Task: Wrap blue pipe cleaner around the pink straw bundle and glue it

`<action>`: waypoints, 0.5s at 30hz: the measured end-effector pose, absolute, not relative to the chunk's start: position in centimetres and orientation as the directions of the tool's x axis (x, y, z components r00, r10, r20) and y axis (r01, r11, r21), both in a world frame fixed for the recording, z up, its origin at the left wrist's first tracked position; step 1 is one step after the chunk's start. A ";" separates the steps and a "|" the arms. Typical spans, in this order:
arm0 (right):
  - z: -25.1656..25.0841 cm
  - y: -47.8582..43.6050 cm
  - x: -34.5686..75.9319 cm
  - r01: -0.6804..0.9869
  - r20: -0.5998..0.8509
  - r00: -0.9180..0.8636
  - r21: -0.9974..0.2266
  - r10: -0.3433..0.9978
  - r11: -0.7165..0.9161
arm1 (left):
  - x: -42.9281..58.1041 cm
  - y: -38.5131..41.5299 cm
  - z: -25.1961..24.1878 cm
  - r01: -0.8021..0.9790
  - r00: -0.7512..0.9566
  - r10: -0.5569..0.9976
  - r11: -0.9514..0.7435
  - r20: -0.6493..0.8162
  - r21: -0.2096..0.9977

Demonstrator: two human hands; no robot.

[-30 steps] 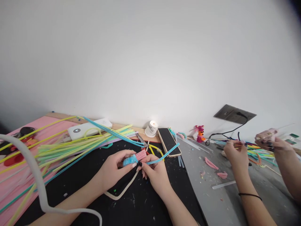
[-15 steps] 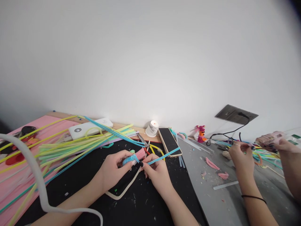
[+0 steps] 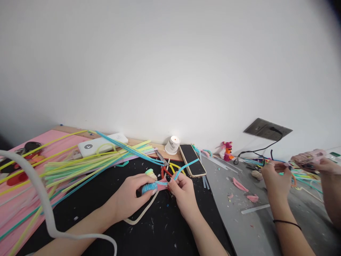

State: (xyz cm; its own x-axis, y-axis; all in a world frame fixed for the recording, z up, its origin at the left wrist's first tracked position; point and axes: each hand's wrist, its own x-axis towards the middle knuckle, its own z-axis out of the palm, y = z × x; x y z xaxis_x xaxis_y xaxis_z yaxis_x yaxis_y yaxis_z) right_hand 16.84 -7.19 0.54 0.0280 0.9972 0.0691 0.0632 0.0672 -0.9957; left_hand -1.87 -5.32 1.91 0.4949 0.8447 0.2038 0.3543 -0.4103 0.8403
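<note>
Blue coil (image 3: 149, 187) on a pink core (image 3: 161, 185), over the black mat (image 3: 160, 234): in the head view, I am seeing my left grip (image 3: 130, 193) holding the coil, my right grip (image 3: 183, 193) pinching the blue strand (image 3: 188, 165); for even turns, I should be tensioning it gently and laying each loop against its neighbour, clear of the pliers (image 3: 160, 156)

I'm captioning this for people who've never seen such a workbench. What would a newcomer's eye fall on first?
The bright bundle of fuzzy stems spread across the left side probably draws the eye first. Next, at lower center, the left hand grips a blue-wrapped pink piece, while the right hand pinches a blue stem. Farther right, a small pink-and-orange figure stands near the wall.
</note>
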 end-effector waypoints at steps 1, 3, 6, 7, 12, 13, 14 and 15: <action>0.5 -7.2 16.8 0.048 0.065 0.031 -0.997 0.997 0.063 | -1.9 -5.3 1.8 0.360 0.493 0.847 -0.407 0.199 0.840; 0.3 -7.2 16.9 0.016 0.062 0.036 -0.998 0.997 0.061 | -1.9 -5.2 1.7 0.364 0.486 0.853 -0.394 0.188 0.844; 0.1 -7.2 16.9 -0.014 0.061 0.035 -0.998 0.998 0.061 | -1.9 -5.3 1.6 0.357 0.474 0.865 -0.363 0.168 0.860; 0.1 -7.1 16.9 -0.023 0.061 0.035 -0.998 0.998 0.062 | -1.9 -5.3 1.6 0.354 0.470 0.867 -0.354 0.162 0.865; 0.3 -7.1 16.8 -0.027 0.059 0.045 -0.998 0.997 0.061 | -1.9 -5.3 1.8 0.356 0.479 0.861 -0.366 0.169 0.860; 0.4 -7.1 16.7 -0.015 0.062 0.040 -0.998 0.997 0.063 | -1.9 -5.3 1.8 0.355 0.478 0.860 -0.375 0.178 0.856; 0.5 -7.1 16.7 -0.001 0.069 0.031 -0.998 0.997 0.069 | -1.9 -5.2 1.7 0.352 0.474 0.859 -0.383 0.190 0.854; 0.6 -7.2 16.6 0.017 0.075 0.017 -0.997 0.997 0.075 | -1.9 -5.2 1.6 0.346 0.468 0.860 -0.391 0.204 0.853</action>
State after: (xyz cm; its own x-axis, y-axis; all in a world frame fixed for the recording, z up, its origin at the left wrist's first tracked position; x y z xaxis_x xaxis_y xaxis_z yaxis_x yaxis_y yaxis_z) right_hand 16.62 -7.16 0.63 0.0165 0.9970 0.0751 0.0166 0.0748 -0.9971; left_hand -1.95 -5.17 1.60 0.4681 0.8597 0.2044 0.3460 -0.3911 0.8528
